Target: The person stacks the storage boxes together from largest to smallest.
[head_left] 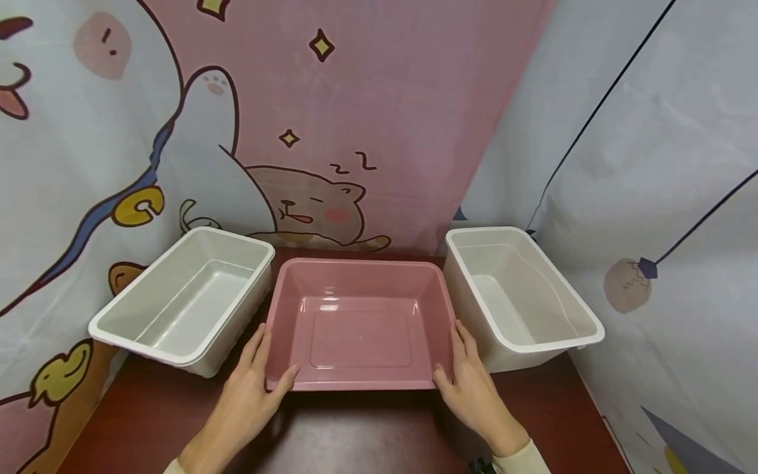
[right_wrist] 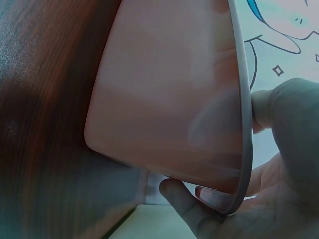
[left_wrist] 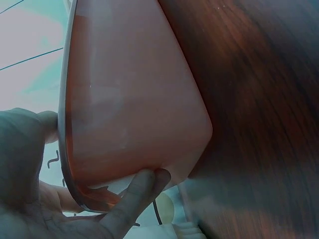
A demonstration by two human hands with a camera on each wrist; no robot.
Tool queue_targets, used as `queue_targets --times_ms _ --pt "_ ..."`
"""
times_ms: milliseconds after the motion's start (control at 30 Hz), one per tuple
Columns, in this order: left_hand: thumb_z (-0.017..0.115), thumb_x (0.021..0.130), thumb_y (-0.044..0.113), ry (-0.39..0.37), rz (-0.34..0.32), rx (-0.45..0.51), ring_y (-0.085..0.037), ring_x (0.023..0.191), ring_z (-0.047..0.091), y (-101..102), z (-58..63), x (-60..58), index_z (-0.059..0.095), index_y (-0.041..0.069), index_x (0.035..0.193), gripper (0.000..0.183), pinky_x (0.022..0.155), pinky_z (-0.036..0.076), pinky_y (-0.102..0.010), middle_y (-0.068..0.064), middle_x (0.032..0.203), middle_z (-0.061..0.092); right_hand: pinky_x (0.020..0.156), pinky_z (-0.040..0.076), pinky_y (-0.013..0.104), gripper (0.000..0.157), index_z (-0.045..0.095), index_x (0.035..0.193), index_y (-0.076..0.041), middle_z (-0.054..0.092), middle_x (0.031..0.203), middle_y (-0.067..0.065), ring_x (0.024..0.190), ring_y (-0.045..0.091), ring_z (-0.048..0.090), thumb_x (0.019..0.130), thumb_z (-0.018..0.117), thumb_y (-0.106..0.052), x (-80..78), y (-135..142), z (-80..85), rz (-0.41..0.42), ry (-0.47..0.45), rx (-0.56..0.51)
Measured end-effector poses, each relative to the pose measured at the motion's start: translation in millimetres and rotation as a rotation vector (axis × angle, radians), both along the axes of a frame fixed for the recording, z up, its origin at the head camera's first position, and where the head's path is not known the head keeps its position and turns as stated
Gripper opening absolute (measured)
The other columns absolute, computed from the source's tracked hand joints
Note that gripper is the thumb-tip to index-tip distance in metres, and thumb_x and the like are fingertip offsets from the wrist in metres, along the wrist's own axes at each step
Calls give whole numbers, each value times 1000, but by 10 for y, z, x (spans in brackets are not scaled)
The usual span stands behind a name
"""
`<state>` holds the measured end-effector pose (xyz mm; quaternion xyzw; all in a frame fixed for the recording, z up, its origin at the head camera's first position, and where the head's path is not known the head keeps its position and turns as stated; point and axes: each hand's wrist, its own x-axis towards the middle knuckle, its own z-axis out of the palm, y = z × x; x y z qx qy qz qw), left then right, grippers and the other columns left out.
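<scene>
A shallow pink plastic bin (head_left: 361, 336), with nothing inside it, sits in the middle of the dark wooden table. My left hand (head_left: 251, 388) grips its near left corner, thumb over the rim and fingers along the outer side wall. On the opposite corner my right hand (head_left: 474, 392) holds the rim the same way. In the left wrist view, fingertips (left_wrist: 144, 181) press the outer wall of the pink bin (left_wrist: 129, 99) below its rim. The right wrist view shows the thumb on the rim and a finger (right_wrist: 179, 194) under it, against the bin (right_wrist: 164, 99).
A white bin (head_left: 195, 296) stands angled on the left, and a second white bin (head_left: 527, 296) stands on the right, close to the pink one. Behind the reddish-brown table (head_left: 361, 434) hangs a cartoon-printed cloth (head_left: 385, 118), which continues along both sides.
</scene>
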<state>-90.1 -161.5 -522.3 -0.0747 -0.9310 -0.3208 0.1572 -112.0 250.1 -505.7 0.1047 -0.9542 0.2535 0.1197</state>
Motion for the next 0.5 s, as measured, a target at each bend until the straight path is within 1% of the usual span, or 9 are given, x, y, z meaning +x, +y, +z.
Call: queue_targets --times_ms 300,500 --pt "88 105 33 27 -2 -3 -58 151 63 11 10 16 43 -11 174 93 107 61 -75 -34 180 44 114 60 63 86 39 174 12 39 183 31 153 49 63 102 77 -13 48 10 6 -4 -9 -12" --pt "89 104 30 42 3 -4 -59 147 66 25 -1 6 44 -12 173 92 102 62 -75 -35 178 46 112 61 62 84 40 174 13 39 183 30 152 49 64 103 77 -13 52 12 -2 -1 6 -17"
